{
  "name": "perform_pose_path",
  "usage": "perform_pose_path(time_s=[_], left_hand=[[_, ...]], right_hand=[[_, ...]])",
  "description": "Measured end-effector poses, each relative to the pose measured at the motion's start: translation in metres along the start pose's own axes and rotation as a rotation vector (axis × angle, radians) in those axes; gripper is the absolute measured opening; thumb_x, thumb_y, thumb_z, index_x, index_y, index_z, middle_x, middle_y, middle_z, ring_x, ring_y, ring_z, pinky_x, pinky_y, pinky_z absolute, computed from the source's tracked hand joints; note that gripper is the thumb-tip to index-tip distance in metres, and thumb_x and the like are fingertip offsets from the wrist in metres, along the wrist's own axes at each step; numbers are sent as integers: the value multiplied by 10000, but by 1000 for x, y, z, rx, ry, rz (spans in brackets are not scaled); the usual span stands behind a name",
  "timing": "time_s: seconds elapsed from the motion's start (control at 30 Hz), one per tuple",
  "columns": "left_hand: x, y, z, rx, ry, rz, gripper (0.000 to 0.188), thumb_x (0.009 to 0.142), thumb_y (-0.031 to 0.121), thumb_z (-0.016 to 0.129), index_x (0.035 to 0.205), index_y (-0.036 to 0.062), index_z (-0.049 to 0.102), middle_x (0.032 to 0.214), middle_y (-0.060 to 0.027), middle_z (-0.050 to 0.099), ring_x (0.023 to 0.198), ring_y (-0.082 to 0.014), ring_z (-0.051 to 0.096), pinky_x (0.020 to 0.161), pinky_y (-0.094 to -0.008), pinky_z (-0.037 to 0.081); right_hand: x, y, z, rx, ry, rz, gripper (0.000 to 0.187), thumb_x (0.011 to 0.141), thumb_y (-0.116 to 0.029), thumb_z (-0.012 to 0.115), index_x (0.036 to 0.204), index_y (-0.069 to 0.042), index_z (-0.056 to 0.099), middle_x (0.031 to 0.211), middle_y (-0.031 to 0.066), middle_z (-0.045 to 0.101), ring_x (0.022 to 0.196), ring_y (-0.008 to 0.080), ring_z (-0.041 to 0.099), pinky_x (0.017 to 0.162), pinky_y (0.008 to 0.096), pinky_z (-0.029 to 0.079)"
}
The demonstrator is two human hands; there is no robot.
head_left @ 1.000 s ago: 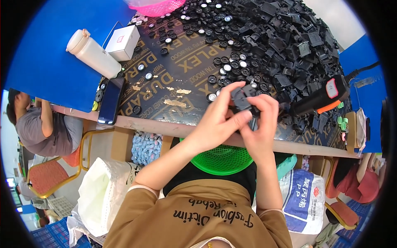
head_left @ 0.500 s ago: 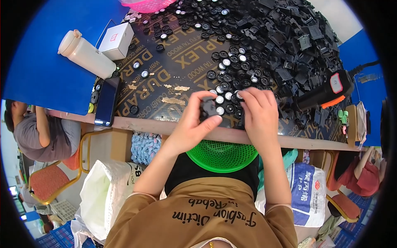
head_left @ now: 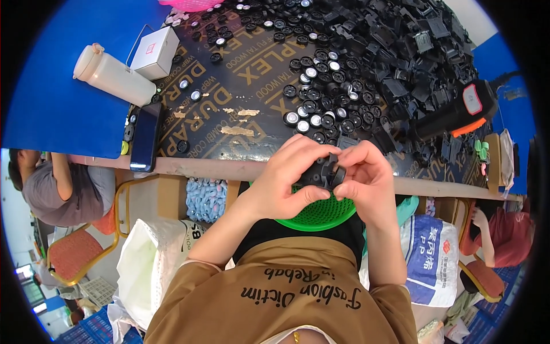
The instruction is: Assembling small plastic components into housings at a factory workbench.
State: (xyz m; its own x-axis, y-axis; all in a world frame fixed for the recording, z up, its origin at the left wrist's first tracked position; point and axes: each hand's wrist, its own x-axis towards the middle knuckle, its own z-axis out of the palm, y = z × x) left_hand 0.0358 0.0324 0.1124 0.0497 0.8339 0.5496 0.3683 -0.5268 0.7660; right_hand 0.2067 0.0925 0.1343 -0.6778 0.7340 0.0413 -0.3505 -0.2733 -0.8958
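My left hand (head_left: 281,184) is closed around a dark plastic toy-vehicle chassis part (head_left: 316,173), held just over the table's front edge. From the other side, my right hand (head_left: 371,182) pinches a small black toy wheel (head_left: 339,177) against that part. Fingers hide some of both pieces, so how far they are joined cannot be seen. Beyond my hands lie many loose black wheels (head_left: 310,106), some with silver hubs. A heap of black plastic chassis parts (head_left: 395,63) spreads over the table's far right. Under my hands, a green mesh basket (head_left: 318,217) sits at my lap.
A corded black hand tool (head_left: 452,117) with an orange lever lies at the right. On the left are a phone (head_left: 145,137), a white bottle (head_left: 112,77) and a white box (head_left: 153,54). Sacks (head_left: 146,269) flank me; people sit at both sides.
Both hands have drawn back from the loose wheels toward me and come together. The right hand now holds a wheel against the chassis part in the left.
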Motion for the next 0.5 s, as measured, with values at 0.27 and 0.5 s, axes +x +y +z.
perform_pose_path(time_s=[0.27,0.5], left_hand=[[2,17,-6,178,-122,33,563,678,387,686,1094,19,590,934,-108,591,776,-274,531,711,-360,428],[9,34,-8,182,-231,109,567,661,339,698,1110,15,575,938,-109,591,777,-279,530,710,-359,431]], right_hand=[[-7,10,-12,279,-38,215,275,671,75,726,804,-24,506,763,64,590,584,115,588,502,212,490],[-17,11,-17,359,-111,270,340,597,127,727,783,-30,488,751,45,575,603,121,606,513,215,502]])
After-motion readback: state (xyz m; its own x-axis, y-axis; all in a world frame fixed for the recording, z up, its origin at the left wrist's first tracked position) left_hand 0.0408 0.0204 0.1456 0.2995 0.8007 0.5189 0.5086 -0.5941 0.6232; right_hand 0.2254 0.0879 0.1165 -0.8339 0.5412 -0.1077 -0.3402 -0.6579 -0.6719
